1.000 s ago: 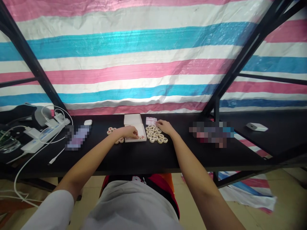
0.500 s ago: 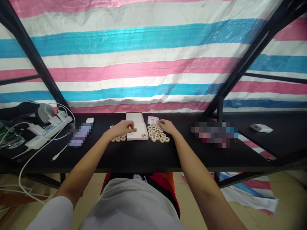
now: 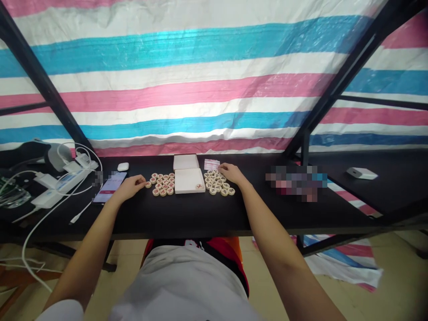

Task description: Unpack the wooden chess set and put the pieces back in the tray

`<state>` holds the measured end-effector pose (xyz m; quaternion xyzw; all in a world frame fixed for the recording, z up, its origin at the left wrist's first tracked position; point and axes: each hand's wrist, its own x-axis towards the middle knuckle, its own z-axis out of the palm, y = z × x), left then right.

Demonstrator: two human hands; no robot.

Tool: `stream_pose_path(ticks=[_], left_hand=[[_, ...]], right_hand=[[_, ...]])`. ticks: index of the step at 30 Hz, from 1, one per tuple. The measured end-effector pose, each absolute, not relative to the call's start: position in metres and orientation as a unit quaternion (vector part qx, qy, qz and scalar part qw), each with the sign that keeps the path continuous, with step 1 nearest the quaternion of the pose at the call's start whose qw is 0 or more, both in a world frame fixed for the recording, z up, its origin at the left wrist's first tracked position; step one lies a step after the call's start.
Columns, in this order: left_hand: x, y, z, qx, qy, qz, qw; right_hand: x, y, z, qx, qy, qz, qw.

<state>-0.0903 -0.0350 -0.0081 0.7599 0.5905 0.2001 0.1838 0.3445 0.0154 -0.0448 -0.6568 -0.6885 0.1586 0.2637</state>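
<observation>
A small white box lies open on the black table, with one red-marked round piece in its front corner and its lid behind it. Left of the box sits a group of several round wooden pieces with red marks. My left hand rests at the left edge of that group, fingertips pinched on one piece. Right of the box lies a second pile of round pieces with dark marks. My right hand lies curled over its far edge, fingers bent down onto the pieces.
A phone lies left of my left hand. Further left are a white power strip with chargers and cables, and a small white case. A pink slip lies behind the right pile. A white box sits far right. Black frame posts flank the table.
My left hand has moved from the white box leftward to the left end of the red-marked group, which now shows more pieces. My right hand has stayed on the right pile.
</observation>
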Motion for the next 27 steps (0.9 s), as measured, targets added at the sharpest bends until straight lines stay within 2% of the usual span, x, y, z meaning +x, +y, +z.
stream_pose_path(ticks=[13,21,27], left_hand=[[-0.085,-0.040,-0.010,0.779,0.570,0.199,0.166],[-0.083,-0.046,-0.005,0.776,0.543,0.202,0.248],[-0.085,-0.049,-0.002,0.785,0.543,0.176,0.241]], right_hand=[[0.346,0.017,-0.046,-0.654,-0.691,0.166,0.260],[0.346,0.018,-0.048,-0.658,-0.690,0.157,0.257],[0.346,0.019,-0.049,-0.650,-0.697,0.153,0.262]])
